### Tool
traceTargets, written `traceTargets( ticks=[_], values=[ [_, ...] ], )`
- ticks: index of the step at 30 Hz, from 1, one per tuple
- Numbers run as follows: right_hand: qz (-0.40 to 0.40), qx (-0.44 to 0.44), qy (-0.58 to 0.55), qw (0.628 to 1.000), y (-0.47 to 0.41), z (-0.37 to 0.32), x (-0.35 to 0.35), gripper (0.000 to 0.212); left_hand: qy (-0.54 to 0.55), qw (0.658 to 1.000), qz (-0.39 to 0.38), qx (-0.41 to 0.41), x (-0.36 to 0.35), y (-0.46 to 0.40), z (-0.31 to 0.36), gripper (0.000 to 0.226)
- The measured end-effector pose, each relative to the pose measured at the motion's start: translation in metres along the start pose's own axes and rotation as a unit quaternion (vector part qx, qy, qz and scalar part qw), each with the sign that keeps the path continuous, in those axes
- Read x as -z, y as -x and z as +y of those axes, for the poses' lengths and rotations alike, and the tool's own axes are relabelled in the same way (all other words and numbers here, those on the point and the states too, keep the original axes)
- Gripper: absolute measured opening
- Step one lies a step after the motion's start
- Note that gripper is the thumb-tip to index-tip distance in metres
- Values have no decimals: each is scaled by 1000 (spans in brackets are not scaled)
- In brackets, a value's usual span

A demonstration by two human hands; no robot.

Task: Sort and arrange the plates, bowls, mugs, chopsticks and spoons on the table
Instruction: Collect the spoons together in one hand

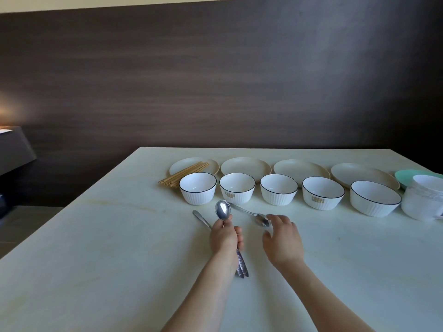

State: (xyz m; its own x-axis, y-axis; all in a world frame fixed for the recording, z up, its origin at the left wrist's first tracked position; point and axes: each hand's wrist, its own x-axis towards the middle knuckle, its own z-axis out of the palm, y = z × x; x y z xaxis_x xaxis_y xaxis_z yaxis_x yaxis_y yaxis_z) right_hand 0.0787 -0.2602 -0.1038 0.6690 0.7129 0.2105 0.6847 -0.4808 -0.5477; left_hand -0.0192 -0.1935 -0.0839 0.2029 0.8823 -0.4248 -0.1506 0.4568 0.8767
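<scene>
The left hand (226, 238) curls its fingers (238, 238) round a bunch of metal spoons (223, 210), bowls up and patterned handles poking out below the wrist. The right hand (282, 238) reaches with loosely spread fingers, their tips touching the bowl of a loose spoon (254, 215) lying flat on the counter (96, 248) (no closed grip shows). Another spoon (201, 218) lies just left of the left hand, partly hidden by it. Behind them stand five white ribbed bowls (278, 189) with dark rims, all empty. Behind those runs a row of four cream plates (245, 165); the leftmost carries wooden chopsticks (183, 174) jutting over its edge. At far right sit a mint plate (405, 176) and a white mug (422, 197).
</scene>
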Motion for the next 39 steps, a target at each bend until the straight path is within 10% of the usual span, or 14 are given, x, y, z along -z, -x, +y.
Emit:
traceTargets(
  ticks=[6,14,32,39],
  values=[
    [-56,-18,63,996,-18,10,-13,63,-19,999,-24,30,0,1,2,21],
    [-34,29,99,994,-27,12,-17,22,-30,995,-25,93,2,-7,3,29],
    [-113,0,119,986,-2,15,28,18,-30,996,-38,79,1,2,7,22],
    [38,-145,-282,948,-18,21,42,17,-37,996,-41,76,1,3,9,23]
  ],
)
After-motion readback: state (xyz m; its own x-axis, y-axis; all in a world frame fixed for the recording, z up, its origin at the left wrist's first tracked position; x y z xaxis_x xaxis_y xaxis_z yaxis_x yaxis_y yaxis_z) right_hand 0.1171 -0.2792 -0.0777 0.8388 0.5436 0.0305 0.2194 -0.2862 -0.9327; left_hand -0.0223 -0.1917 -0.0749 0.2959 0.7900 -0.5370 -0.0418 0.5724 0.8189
